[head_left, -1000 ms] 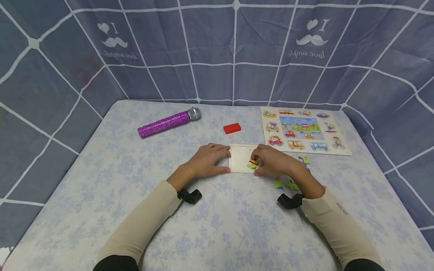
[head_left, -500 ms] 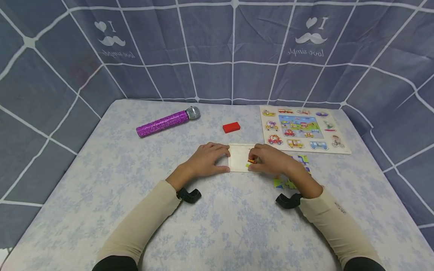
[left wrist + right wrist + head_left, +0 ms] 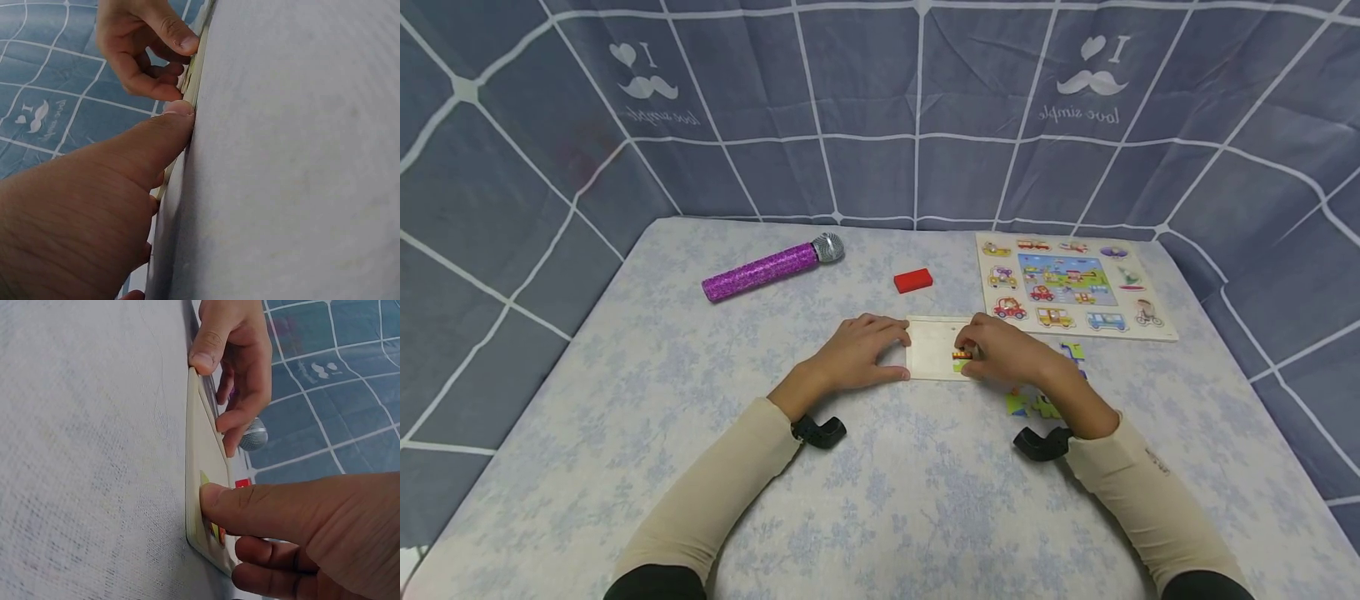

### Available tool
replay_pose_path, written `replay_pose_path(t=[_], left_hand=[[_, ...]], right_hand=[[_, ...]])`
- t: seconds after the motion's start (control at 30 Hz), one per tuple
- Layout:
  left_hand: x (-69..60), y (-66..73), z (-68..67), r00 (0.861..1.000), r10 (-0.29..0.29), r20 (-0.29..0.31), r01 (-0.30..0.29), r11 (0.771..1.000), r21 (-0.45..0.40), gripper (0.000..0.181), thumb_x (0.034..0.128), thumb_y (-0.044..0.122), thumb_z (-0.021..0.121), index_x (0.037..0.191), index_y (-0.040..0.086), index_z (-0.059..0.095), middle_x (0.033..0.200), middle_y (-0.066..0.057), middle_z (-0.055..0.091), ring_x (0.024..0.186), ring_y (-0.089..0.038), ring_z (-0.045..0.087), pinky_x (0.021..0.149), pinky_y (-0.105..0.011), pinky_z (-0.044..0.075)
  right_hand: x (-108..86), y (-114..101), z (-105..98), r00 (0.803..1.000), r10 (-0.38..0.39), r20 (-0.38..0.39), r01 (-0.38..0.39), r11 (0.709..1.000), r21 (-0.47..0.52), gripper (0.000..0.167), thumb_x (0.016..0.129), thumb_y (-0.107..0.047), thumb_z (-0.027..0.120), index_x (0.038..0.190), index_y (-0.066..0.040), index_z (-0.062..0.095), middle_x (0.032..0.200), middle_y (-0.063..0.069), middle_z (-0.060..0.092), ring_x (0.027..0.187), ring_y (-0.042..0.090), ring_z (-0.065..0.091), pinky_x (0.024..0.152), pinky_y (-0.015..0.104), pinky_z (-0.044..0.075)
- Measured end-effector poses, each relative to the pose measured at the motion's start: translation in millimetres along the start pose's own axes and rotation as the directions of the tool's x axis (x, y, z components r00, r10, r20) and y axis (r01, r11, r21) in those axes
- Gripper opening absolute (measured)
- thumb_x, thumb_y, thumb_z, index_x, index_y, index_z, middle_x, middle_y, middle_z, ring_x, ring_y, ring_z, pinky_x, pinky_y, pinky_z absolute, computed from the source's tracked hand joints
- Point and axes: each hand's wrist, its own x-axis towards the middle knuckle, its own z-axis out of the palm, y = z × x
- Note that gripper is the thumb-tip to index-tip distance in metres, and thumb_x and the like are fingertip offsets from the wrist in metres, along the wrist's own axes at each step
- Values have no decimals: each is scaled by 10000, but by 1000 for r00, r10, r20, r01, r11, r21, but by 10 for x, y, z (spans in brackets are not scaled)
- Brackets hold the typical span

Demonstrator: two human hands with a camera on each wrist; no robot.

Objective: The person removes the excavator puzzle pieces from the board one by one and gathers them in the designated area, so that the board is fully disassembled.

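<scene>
A small pale wooden puzzle tray (image 3: 928, 350) with a raised rim lies flat in front of me. My left hand (image 3: 857, 357) holds its left end, thumb at the near corner and fingers toward the far corner. At the tray's right part, my right hand (image 3: 1007, 354) pinches a puzzle piece (image 3: 961, 365), green with a red and yellow print, inside the rim. In the right wrist view the right thumb presses on the piece (image 3: 205, 478), covering much of it. Other loose puzzle pieces (image 3: 1017, 405) lie right of the tray, partly hidden beneath the right hand and wrist.
A larger picture puzzle board (image 3: 1075, 287) with vehicles lies at the back right. Beyond the tray is a red block (image 3: 913, 281). A purple glittery microphone (image 3: 767, 273) lies at the back left. Grey-blue checked curtains (image 3: 865, 108) enclose the table's back and sides.
The right hand has shifted the puzzle piece slightly left, then back right. The piece, tilted before, now sits squarer to the tray. The left hand stays at the tray's end.
</scene>
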Motion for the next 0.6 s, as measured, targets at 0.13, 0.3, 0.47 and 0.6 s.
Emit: replay_pose_path(t=[0.13, 0.3, 0.47, 0.6], left_hand=[[3, 1, -1, 1000, -2, 1, 2, 1000, 3, 482, 933, 534, 684, 1297, 230, 601, 1556, -5, 441, 1383, -252, 390, 1062, -552, 337], [-4, 3, -7, 1000, 2, -2, -2, 1000, 5, 483, 932, 534, 686, 1295, 227, 601, 1555, -9, 443, 1382, -254, 392, 1062, -556, 336], [-6, 3, -7, 1000, 11, -7, -11, 1000, 1, 484, 934, 530, 685, 1295, 220, 599, 1554, -18, 445, 1382, -261, 393, 1062, -565, 335], [-2, 3, -4, 1000, 8, -5, -8, 1000, 0, 480, 934, 526, 687, 1294, 220, 601, 1555, -18, 443, 1381, -260, 394, 1062, -561, 335]], right_hand=[[-5, -4, -2, 1000, 0, -7, 0, 1000, -4, 301, 875, -128, 811, 1127, -22, 686, 1012, 61, 587, 879, 200, 535, 820, 392, 484], [-4, -29, -9, 1000, 5, 3, -5, 1000, 11, 273, 871, -128, 813, 1071, -57, 641, 921, 33, 579, 803, 194, 502, 733, 371, 444], [-4, -67, -8, 1000, -19, 12, 20, 996, -85, 248, 866, -149, 805, 1058, -65, 671, 861, 6, 579, 764, 174, 501, 711, 352, 437], [-9, -82, -17, 997, -82, -13, 77, 974, -214, 224, 840, -163, 792, 1018, -75, 691, 812, -14, 565, 721, 157, 485, 665, 338, 425]])
